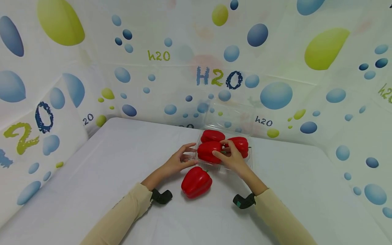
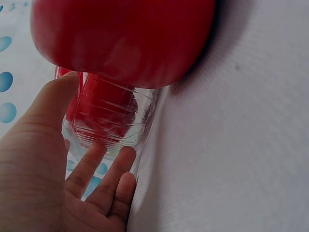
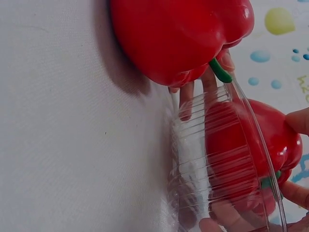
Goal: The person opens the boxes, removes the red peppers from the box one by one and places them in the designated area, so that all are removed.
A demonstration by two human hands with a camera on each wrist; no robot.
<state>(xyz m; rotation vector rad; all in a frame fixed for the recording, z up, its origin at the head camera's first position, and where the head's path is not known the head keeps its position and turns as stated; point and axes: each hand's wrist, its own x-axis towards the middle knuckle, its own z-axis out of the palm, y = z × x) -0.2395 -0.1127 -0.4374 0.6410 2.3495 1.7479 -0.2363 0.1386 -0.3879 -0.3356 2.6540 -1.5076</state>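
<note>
A clear plastic container [image 3: 193, 164] holds three red bell peppers: one at the back left [image 1: 212, 136], one at the right [image 1: 241, 147] and one at the front left [image 1: 208, 152]. My right hand [image 1: 235, 159] reaches in from the right and pinches the front-left pepper by its stem end, thumb on its near side. At the container's left side, my left hand [image 1: 174, 164] spreads its fingers, fingertips right at the ribbed wall. Another red bell pepper [image 1: 196, 182] lies on the table just in front of the container, its green stem [image 3: 220, 71] toward the right.
The container's transparent lid [image 1: 228, 117] stands raised behind it, against a patterned backdrop [image 1: 180, 88]. A white cloth covers the table [image 1: 122, 163]. Black wrist cameras [image 1: 162, 196] sit on both forearms, near the beige sleeves.
</note>
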